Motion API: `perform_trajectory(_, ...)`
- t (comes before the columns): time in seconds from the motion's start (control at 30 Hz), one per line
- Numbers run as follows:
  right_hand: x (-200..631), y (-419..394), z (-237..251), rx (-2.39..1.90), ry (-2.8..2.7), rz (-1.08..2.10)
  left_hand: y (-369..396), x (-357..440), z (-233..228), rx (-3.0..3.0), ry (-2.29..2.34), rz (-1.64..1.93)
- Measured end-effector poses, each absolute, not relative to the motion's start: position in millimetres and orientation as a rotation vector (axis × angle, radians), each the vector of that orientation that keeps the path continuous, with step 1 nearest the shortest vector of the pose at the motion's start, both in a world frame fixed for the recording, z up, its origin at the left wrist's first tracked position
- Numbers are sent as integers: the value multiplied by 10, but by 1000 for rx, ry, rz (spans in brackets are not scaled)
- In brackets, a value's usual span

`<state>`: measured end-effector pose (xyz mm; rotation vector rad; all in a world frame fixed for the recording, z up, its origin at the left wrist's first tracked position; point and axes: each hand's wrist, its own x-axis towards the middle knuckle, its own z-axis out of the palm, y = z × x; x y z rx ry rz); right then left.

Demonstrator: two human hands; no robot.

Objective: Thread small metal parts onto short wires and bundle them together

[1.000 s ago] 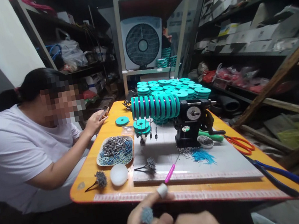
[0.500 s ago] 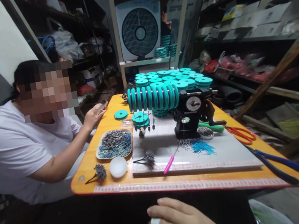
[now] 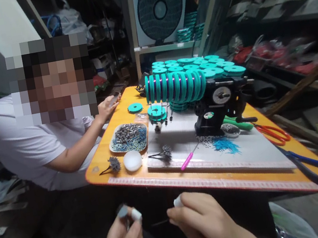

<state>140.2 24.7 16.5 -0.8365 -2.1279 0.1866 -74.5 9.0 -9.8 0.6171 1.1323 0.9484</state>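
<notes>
Crowding the orange table (image 3: 112,152): teal spools (image 3: 176,86), black winder (image 3: 221,108), scissors (image 3: 272,134).

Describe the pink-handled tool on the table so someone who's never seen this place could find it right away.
Start at the orange table and the pale board lying on it. In front of the black winding machine, near the board's front edge, lies the pink-handled tool, slanted, its thin metal tip pointing toward a heap of blue pieces. It is the only pink thing there; the bristly clusters beside it are dark grey.
</notes>
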Motion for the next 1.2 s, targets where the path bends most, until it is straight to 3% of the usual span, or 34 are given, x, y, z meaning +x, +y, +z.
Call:
perform_trajectory(0.2,1260,309,245,-1069,-1765,461,193,-337,112,448,921,930)
perform_trajectory(0.43,1233,364,268,-1163,-1599,612,304,-233,111,984,990,818)
perform_trajectory(0.83,1223,290,239,-1213,-1666,413,209,-115,105,861,1044,970)
perform_trajectory(1.2,1309,187,139,-1120,-1747,219,150,-72,-116,750,959,1377)
